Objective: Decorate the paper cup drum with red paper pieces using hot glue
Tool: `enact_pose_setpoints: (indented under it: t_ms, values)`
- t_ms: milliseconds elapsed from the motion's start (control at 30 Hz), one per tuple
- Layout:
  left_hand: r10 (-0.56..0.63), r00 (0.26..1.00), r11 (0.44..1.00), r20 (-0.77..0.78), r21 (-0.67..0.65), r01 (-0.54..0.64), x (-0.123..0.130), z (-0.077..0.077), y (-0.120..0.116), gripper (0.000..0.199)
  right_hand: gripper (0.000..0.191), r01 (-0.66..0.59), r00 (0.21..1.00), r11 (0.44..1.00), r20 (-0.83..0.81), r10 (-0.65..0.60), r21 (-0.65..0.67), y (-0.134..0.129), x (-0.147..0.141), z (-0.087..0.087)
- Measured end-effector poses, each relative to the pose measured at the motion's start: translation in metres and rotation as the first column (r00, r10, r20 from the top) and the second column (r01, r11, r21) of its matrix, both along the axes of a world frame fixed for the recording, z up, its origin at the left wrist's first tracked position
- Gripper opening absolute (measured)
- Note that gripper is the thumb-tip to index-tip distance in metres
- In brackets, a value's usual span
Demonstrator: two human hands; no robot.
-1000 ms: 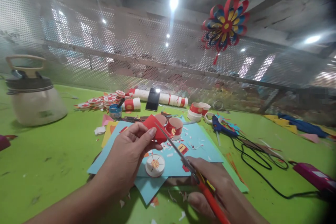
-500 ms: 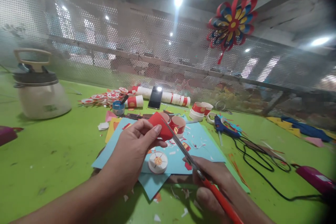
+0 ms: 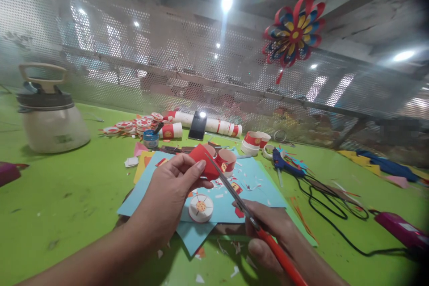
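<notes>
"What does the room look like?"

"A perforated screen [image 3: 187,71] stretches behind a green counter [image 3: 50,196] littered with scraps. A looped paper flower [image 3: 295,35] hangs at the upper right."

"And on the counter?"

"Blue paper sheets [image 3: 264,192] lie in the middle. A pale jug [image 3: 55,127] stands far left, a white-and-red tube [image 3: 214,125] lies at the back, and a blue glue gun [image 3: 286,165] rests to the right. A dark phone [image 3: 197,126] sits just before the tube. Red-banded rings [image 3: 227,161] on the sheets are partly hidden by the work; a white disc [image 3: 201,208] sits near the sheets' front edge."

"The person's hands?"

"Both are busy. The right hand [image 3: 278,221] grips red-handled scissors [image 3: 246,212]. The left hand [image 3: 170,194] pinches red paper [image 3: 198,153] above the sheets, the blades alongside it; whether they cut into it, one cannot tell."
</notes>
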State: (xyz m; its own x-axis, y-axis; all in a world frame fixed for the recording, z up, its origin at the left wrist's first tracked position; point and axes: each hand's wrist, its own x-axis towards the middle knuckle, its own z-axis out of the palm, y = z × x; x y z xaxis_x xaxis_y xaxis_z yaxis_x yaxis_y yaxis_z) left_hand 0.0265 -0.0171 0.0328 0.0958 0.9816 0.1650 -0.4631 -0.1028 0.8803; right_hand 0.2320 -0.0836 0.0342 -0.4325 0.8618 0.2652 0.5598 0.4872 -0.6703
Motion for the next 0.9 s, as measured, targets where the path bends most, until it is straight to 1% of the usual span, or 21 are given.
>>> enact_pose_setpoints:
  t_ms: [300, 600, 900]
  values:
    - [0.009, 1.000, 1.000, -0.020, -0.020, -0.009, -0.0004, -0.0004, 0.0002, 0.024, 0.049, 0.032, 0.999, 0.999, 0.020, -0.033, 0.014, 0.0007, -0.0002, -0.0043]
    - [0.016, 0.999, 1.000, -0.036, -0.026, -0.017, -0.0011, -0.0022, 0.0004, 0.025, 0.043, 0.023, 0.999, 0.999, 0.027, -0.022, -0.032, -0.0017, -0.0037, 0.0040]
    - [0.014, 1.000, 0.999, -0.019, -0.038, -0.015, -0.0005, -0.0013, 0.0003, 0.024, 0.042, 0.022, 1.000, 1.000, 0.008, -0.022, -0.006, 0.0001, -0.0041, -0.0011]
